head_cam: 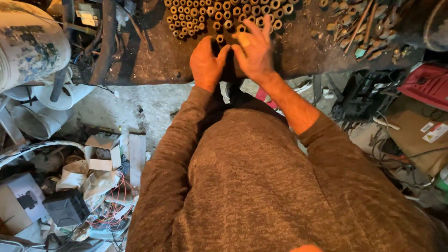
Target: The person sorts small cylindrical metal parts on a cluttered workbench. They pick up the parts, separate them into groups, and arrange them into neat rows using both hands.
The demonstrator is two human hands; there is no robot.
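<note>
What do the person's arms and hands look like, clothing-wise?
Both hands bare: no gloves, rings or watch visible. Left hand, right hand. Brown heathered knit sweater with long sleeves; left sleeve reaches the wrist, right sleeve is pushed up the forearm.

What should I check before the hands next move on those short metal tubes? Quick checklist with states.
1. Left hand on the dark bench, beside the tubes: ok.
2. Right hand spread over the near edge of the tube cluster: ok.
3. Tube held in either hand: cannot tell, hands blurred.
4. Tubes standing on end, packed together: ok.
5. Loose rusty parts lying apart, to the right: ok.
6. Floor clutter of boxes and wires below bench: not ok.
</note>
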